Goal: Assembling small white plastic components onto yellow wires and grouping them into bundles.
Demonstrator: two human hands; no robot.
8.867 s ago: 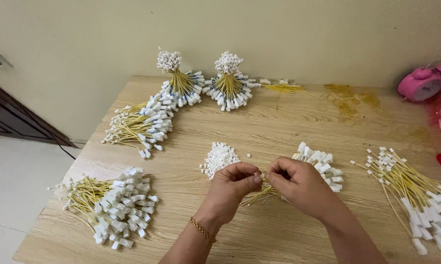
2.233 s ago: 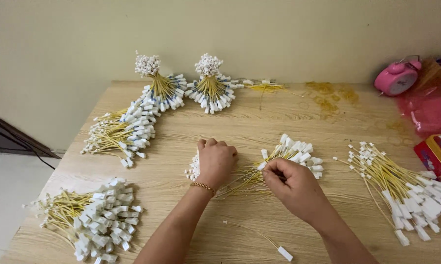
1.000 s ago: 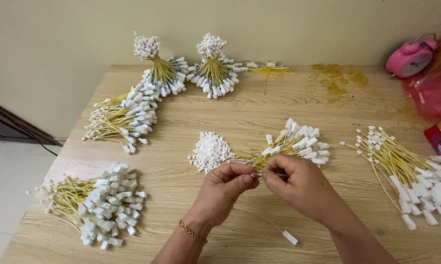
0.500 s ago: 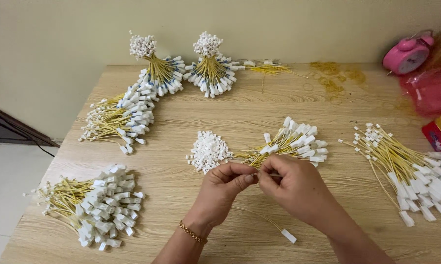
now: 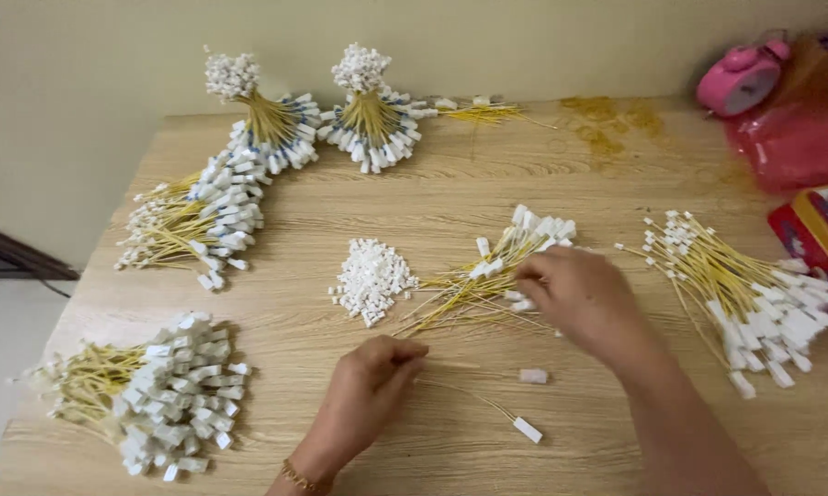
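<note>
Two hands: both over the near half of the wooden table (image 5: 542, 174), well apart from each other.
Left hand (image 5: 370, 381): rests knuckles-up on the table, fingers curled under; whether it pinches anything cannot be told. One thin yellow strand with a white tag end (image 5: 527, 429) runs out from beside it toward the right.
Right hand (image 5: 581, 294): blurred, reaching into the loose central bundle of tagged strands (image 5: 487, 276); fingertips touch its white tag ends. A closed pinch cannot be confirmed.
Work item location: the central bundle lies flat mid-table, just right of a small heap of white plastic pieces (image 5: 371, 278). A single white piece (image 5: 533, 376) lies between the hands.
Handling, judged: strands look very light, thin and springy; they are likely to tangle and slide on one another. The white tag end appears to be the stiffest part and the best place to pinch. Small pieces would scatter easily.
Other stock: one fanned bundle at right (image 5: 735, 285), one pile at near left (image 5: 157, 395), one long bundle at far left (image 5: 202, 220), two upright tied sheaves (image 5: 368, 110) by the wall.
Surface: pale wood grain, smooth, with a yellowish stain at the far right.
Room: plain cream wall behind; pink alarm clock (image 5: 740, 81) and red packaging at the right edge; light floor at left.
</note>
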